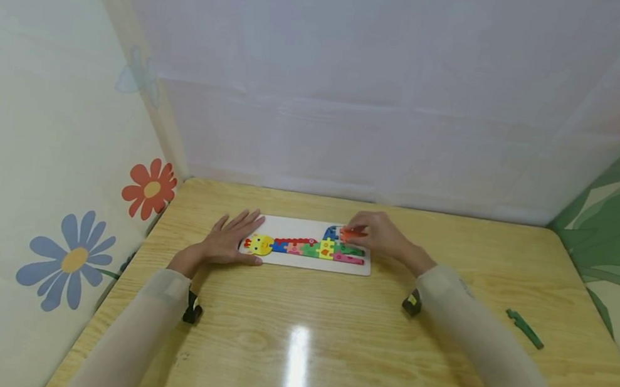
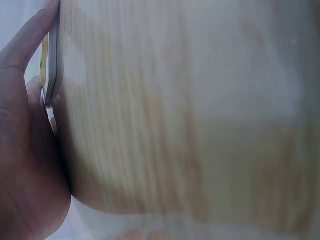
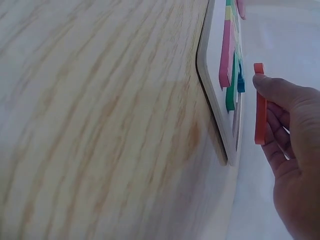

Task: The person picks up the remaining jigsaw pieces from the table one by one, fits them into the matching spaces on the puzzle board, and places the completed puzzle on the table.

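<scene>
A white puzzle board (image 1: 290,224) with a colourful giraffe puzzle lies on the wooden table. The yellow giraffe head (image 1: 261,245) is at its left end, and the pink (image 1: 350,259) and green leg pieces lie at its right. My left hand (image 1: 228,240) rests with spread fingers on the board's left end. In the right wrist view my right hand (image 3: 295,115) pinches an orange puzzle piece (image 3: 260,112) between thumb and fingers, held just off the board. In the head view that piece is over the board's upper right part, partly hidden by the fingers.
A loose dark green puzzle piece (image 1: 525,329) lies on the table (image 1: 249,338) to the right, beyond the right forearm. A pale cloth wall (image 1: 349,147) stands behind the table, with flower-printed panels at both sides.
</scene>
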